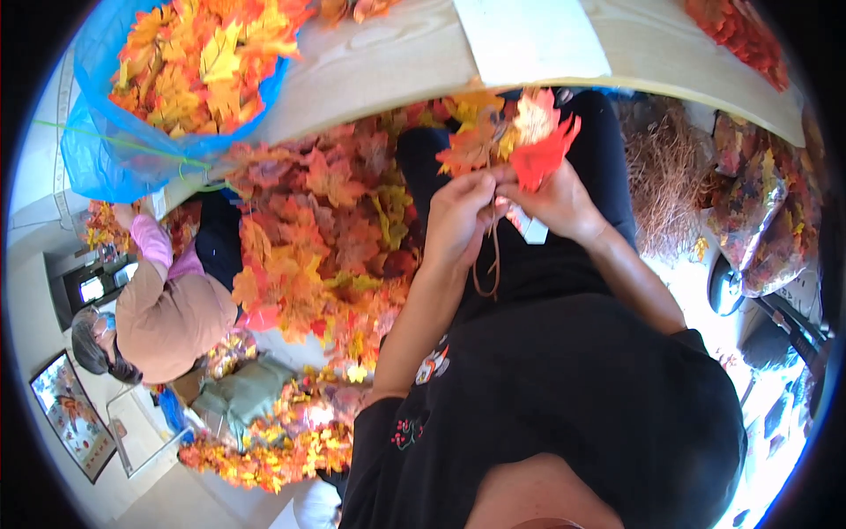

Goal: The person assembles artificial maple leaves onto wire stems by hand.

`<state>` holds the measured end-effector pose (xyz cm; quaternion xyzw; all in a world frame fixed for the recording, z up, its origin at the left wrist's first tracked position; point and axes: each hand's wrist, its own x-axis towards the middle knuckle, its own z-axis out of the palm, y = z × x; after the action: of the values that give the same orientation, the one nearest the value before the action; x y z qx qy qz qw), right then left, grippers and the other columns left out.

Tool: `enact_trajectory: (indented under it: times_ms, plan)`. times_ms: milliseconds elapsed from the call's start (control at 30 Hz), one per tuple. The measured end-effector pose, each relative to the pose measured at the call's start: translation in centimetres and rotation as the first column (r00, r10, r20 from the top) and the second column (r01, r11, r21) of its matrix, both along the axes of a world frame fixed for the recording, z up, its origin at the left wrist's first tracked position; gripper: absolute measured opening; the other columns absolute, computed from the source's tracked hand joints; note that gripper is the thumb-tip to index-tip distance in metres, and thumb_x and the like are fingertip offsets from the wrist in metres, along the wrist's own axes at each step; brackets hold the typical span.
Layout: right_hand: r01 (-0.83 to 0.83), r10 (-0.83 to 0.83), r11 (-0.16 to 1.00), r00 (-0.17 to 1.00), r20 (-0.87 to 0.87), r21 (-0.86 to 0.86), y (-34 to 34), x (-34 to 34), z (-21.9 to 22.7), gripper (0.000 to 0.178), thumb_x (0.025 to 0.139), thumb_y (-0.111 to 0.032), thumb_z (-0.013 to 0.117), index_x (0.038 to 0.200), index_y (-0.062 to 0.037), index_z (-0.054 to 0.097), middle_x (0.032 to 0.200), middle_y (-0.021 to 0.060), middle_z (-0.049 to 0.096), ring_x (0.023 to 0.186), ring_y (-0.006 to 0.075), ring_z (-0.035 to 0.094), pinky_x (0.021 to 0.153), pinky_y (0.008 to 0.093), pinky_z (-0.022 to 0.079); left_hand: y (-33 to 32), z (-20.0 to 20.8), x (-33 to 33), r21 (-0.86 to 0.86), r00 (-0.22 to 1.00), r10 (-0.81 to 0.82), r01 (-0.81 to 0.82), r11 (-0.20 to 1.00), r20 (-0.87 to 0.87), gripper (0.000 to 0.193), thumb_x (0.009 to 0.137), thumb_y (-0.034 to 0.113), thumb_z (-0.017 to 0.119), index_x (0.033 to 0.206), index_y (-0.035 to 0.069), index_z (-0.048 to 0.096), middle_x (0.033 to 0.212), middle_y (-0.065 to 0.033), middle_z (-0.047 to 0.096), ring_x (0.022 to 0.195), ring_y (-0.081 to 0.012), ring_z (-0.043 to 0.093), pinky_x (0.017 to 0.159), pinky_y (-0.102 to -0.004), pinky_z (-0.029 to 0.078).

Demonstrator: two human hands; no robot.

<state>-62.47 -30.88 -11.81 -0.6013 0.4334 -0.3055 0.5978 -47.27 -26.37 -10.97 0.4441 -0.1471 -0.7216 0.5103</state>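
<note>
Over my lap, both hands meet at a small bunch of artificial maple leaves. My left hand (pixel 460 212) is closed in a pinch on a thin brown stem (pixel 494 251), which hangs in a loop below the fingers. My right hand (pixel 561 207), also closed, grips the base of a bright red maple leaf (pixel 539 162) close against the left fingertips. Above the fingers, orange and yellow leaves (pixel 471 145) and a pale peach leaf (pixel 535 116) fan out. The exact fingertip contact is partly hidden.
A pale wooden table (pixel 379 66) curves ahead, bearing a white sheet (pixel 533 40). A blue bag (pixel 106 150) of leaves stands at its left. Heaped leaves (pixel 330 229) lie beside my left leg; brown twigs (pixel 661 176) lie right. Another person (pixel 172 322) works at left.
</note>
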Motion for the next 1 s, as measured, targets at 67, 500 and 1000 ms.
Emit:
enact_trajectory:
  times_ms: [67,500,1000]
  plan:
    - [-0.048,0.048,0.999,0.994,0.096,-0.008,0.1,-0.3,-1.9,0.02,0.077,-0.001,0.064,0.097,0.0003,0.061,0.087,0.0044,0.064,0.083,0.0101,0.06,0.073,0.0268,0.05,0.3,-1.0,-0.1,0.033,1.0,0.031,-0.031,0.999,0.005,0.022,0.089,0.011,0.052,0.104,-0.005,0.056,0.093,-0.0096,0.062,0.081,-0.0134,0.059,0.069,-0.0251,0.048]
    - [-0.151,0.076,0.953,0.958,-0.276,-0.262,-1.9,0.0,2.0,0.015,0.075,-0.014,0.063,0.084,-0.0024,0.066,0.074,0.014,0.064,0.069,0.0252,0.063,0.064,0.0334,0.049,1.2,0.3,1.5,0.123,0.984,-0.133,0.118,0.985,0.117,0.016,0.092,0.016,0.049,0.093,0.002,0.056,0.069,-0.0026,0.055,0.051,-0.0084,0.048,0.043,-0.0179,0.036]
    - [0.281,-0.616,0.556,0.771,-0.161,-0.782,-24.6,-4.0,11.6,0.018,0.079,-0.019,0.061,0.089,-0.0063,0.068,0.08,0.0119,0.067,0.07,0.0217,0.063,0.066,0.0319,0.049,1.0,-0.9,2.6,0.157,0.927,0.14,-0.09,0.983,-0.348,0.02,0.094,0.015,0.045,0.112,0.008,0.05,0.081,-0.0024,0.052,0.069,-0.0113,0.051,0.06,-0.0211,0.045]
